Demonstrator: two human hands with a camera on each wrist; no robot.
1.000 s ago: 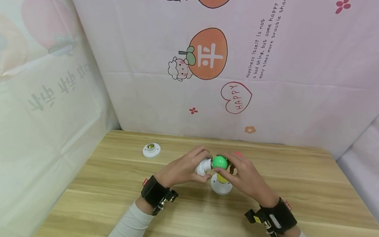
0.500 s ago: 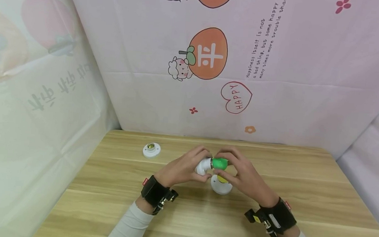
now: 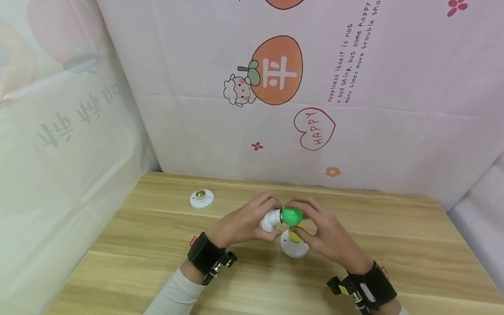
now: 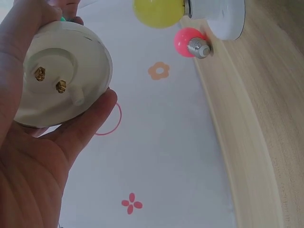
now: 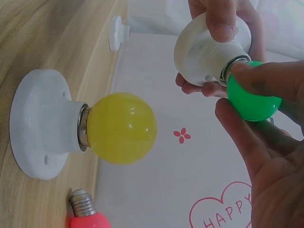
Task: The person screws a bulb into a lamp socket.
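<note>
My left hand [image 3: 243, 223] grips a white round lamp holder [image 3: 269, 220] above the table, its mouth turned toward the right. The underside with two brass screws [image 4: 61, 86] shows in the left wrist view. A green light bulb [image 5: 254, 97] sits in that holder, with a thin strip of its metal collar visible at the rim. The thumb and fingers of my right hand [image 3: 332, 236] pinch the green bulb from the right. Close below stands a yellow bulb [image 5: 122, 128], seated upright in a second white lamp holder [image 5: 40, 123] on the table.
A third lamp holder [image 3: 201, 199], without a bulb, lies at the table's back left. A loose pinkish-red bulb [image 4: 184, 42] lies near the back edge, hidden behind my right hand in the head view. A printed cloth [image 3: 193, 124] hangs behind the wooden table [image 3: 268, 295].
My right hand's fingers have shifted round the green bulb, with the thumb now lower on it. My left hand and the lamp holder have stayed in place.
</note>
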